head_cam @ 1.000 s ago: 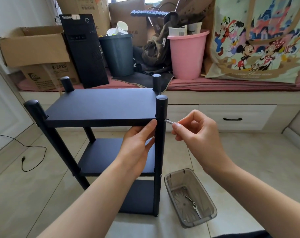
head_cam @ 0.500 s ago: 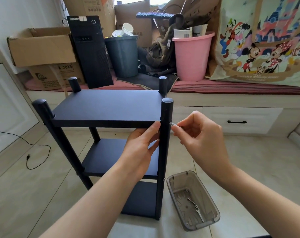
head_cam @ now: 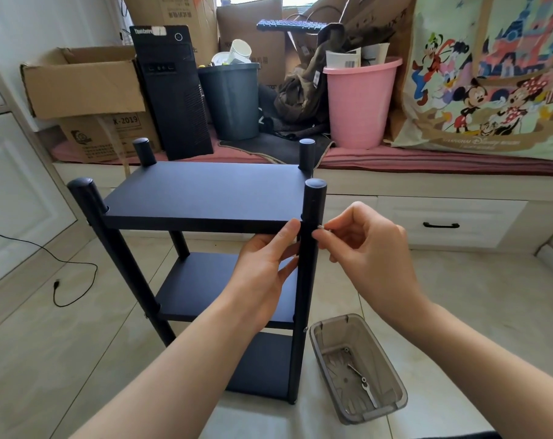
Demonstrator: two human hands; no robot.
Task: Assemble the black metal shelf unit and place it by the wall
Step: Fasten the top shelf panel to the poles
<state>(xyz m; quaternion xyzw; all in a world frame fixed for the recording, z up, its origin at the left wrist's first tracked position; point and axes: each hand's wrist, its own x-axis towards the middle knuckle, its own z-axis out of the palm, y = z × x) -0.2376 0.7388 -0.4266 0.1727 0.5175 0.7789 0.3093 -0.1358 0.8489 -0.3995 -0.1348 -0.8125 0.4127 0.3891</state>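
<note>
The black shelf unit [head_cam: 205, 194] stands upright on the tiled floor with three boards and four round posts. My left hand [head_cam: 265, 264] reaches under the top board at its front right corner, thumb on the board's front edge, fingers beside the near right post [head_cam: 310, 248]. My right hand [head_cam: 367, 248] pinches a small silver screw [head_cam: 320, 227] and holds its tip against the right side of that post, level with the top board.
A smoky plastic tray [head_cam: 392, 403] with a small wrench and loose hardware sits on the floor right of the shelf. Behind is a window bench [head_cam: 427, 185] with drawers, loaded with cardboard boxes, a computer tower, a grey bin, a pink bin and a printed bag. A black cable [head_cam: 75, 280] lies at left.
My right hand has moved left, bringing the screw from a short gap away up against the post. My left hand stays at the board's corner. The view has shifted slightly.
</note>
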